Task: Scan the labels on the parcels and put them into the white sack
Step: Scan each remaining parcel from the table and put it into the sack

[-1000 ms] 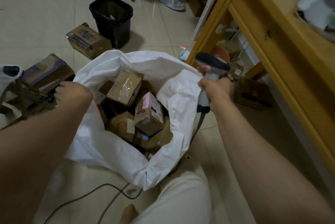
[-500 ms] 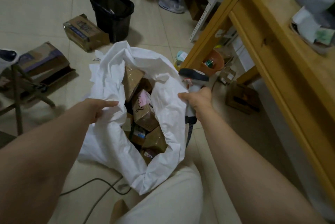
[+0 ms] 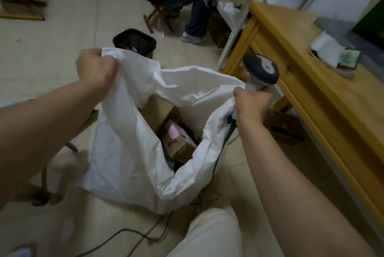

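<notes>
Tiled floor [image 3: 52,53], black bin [image 3: 135,41] beyond, wooden tabletop [image 3: 311,82] at right. The white sack [image 3: 124,152] stands on the floor, brown parcels [image 3: 176,142] inside; left grip [image 3: 95,69] clenches its rim, right grip [image 3: 251,105] clutches rim and scanner [image 3: 260,70].

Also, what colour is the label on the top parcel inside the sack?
The label is pink, seen best in the head view.

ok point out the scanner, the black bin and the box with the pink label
scanner [image 3: 261,70]: head view, on its dark rounded head
black bin [image 3: 151,48]: head view, on its right wall
box with the pink label [image 3: 178,146]: head view, on the brown face below the label
</notes>
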Motion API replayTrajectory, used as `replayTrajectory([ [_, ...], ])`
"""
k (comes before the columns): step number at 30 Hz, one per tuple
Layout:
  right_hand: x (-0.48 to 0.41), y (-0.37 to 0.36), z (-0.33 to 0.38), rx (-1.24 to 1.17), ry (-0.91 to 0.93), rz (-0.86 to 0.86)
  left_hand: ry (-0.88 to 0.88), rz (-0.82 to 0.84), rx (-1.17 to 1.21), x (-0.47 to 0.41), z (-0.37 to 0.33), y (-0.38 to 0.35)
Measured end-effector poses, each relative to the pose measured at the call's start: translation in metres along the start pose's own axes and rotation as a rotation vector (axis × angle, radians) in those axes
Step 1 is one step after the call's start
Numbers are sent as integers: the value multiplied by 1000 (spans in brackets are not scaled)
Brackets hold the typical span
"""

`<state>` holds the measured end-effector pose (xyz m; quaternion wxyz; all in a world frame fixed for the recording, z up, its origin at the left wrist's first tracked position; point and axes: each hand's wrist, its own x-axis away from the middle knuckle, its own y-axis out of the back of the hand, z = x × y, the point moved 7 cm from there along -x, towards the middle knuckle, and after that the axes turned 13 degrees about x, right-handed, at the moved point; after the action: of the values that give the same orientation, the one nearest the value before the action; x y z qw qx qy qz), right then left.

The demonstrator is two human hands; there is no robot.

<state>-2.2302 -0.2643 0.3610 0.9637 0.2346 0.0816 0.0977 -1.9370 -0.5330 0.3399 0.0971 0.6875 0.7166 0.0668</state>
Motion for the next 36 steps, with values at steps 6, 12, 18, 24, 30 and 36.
replayTrajectory([
  [6,22,-18,-47,150,-166,143,229,120,-96,26,55,18],
  [12,15,-7,-67,239,-241,134,472,192,45,64,80,-6],
  [18,-17,32,29,-5,5,-83,262,76,358,20,-31,-25],
  [24,10,27,-43,256,-156,181,422,250,35,63,40,-12],
  [30,-5,46,-42,214,-171,64,330,271,133,63,17,-37],
  [36,-20,69,17,161,36,-91,288,80,216,34,-28,-33],
])
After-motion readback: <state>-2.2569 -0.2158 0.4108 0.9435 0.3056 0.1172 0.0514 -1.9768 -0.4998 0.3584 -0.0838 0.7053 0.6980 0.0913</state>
